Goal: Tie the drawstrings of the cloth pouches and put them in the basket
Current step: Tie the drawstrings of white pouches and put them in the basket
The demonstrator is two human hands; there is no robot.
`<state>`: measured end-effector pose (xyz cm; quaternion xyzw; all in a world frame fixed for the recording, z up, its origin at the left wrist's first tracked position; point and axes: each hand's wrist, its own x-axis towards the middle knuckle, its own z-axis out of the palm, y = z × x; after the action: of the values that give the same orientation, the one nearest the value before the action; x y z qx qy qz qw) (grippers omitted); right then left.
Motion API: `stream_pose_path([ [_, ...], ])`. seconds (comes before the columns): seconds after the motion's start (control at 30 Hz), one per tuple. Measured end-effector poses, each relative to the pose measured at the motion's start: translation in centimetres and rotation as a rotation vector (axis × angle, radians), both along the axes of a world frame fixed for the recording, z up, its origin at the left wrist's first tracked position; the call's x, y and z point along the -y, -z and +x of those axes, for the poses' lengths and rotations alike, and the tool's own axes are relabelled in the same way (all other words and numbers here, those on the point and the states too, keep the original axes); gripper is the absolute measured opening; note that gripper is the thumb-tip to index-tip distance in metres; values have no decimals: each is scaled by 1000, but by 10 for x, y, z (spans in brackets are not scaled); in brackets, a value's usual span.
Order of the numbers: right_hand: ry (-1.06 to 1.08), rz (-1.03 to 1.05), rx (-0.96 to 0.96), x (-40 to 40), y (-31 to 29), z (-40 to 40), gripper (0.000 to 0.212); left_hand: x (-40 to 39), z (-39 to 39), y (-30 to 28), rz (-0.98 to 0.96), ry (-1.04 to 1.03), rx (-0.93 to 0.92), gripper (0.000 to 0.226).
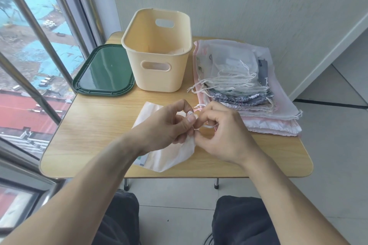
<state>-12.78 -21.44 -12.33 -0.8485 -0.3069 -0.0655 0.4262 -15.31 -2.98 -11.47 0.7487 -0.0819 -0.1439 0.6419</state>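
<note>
A white cloth pouch [169,153] is lying on the front middle of the wooden folding table [95,125], partly under the person's two hands. The left hand [165,123] is pinching the pouch's white drawstring [208,126] between curled thumb and fingers at the gathered mouth, while the right hand [221,133] is gripping the same cord with its fingers curled, the two hands nearly touching. A cream plastic basket [159,49] is standing at the back of the table, with a dark green lid [103,70] lying just left of it. A stack of untied pouches [239,85] is sitting to the basket's right.
</note>
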Motion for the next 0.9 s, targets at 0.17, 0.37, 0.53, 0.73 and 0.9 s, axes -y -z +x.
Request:
stream_pose_path([
  [0.17,-29,-5,96,-1,4,4,8,-3,0,-1,-13,-2,-19,18],
  [0.37,-76,59,-27,-1,2,2,7,-1,-1,1,-47,61,-19,28],
  [0.53,-40,89,-22,-7,2,0,13,6,-3,2,-151,-29,4,25],
  [0.73,169,193,-12,-13,3,-2,20,14,0,10,-13,-241,135,20],
  [0.9,268,285,-103,-17,2,-3,23,31,-2,8,95,-348,216,16],
])
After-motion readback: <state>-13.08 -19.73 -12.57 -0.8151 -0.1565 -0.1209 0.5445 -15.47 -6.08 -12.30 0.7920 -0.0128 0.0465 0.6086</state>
